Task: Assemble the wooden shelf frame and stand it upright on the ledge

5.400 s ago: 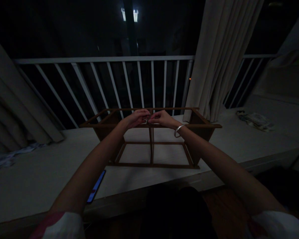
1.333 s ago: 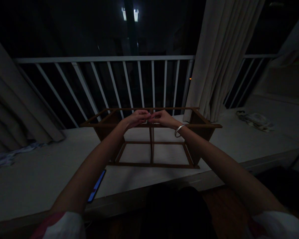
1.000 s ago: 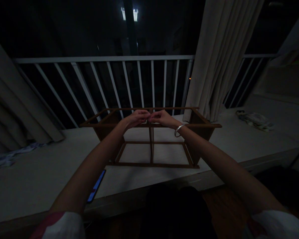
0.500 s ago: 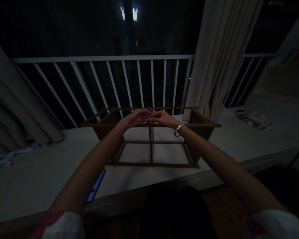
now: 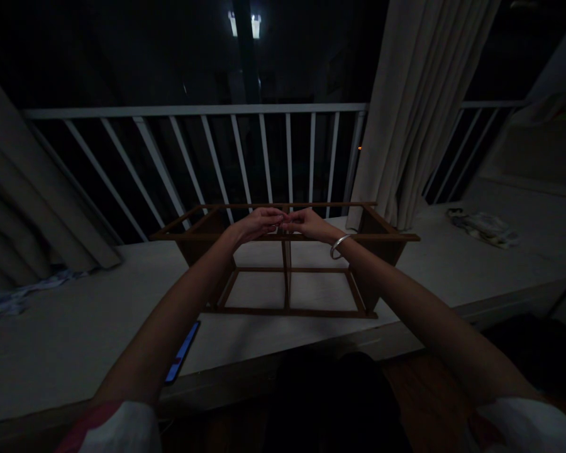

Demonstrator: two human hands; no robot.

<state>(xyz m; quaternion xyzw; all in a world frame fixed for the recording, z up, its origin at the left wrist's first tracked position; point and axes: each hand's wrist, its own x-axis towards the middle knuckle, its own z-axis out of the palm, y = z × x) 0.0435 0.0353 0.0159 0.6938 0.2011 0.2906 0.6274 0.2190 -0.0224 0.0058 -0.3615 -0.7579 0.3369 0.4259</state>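
A brown wooden frame, like a small shelf rack point(image 5: 287, 312), lies on the pale window ledge point(image 5: 255, 336) in front of me. My left hand point(image 5: 260, 223) and my right hand point(image 5: 309, 224) meet over the middle of its upper bars, fingertips touching or almost touching. Both hands are closed, thumb and fingers pinched together at the centre divider. Whatever small thing lies between the fingertips is too dark to make out. A silver bangle point(image 5: 336, 246) circles my right wrist.
A lit phone point(image 5: 182, 352) lies on the ledge under my left forearm. White railings point(image 5: 265, 157) stand behind the frame, with curtains point(image 5: 419, 113) at both sides. Crumpled cloth point(image 5: 483, 228) rests at the right, and patterned fabric point(image 5: 14, 302) at the left.
The fingers of my left hand have closed in toward my right fingertips. My right hand and the wooden frame stay almost where they were.
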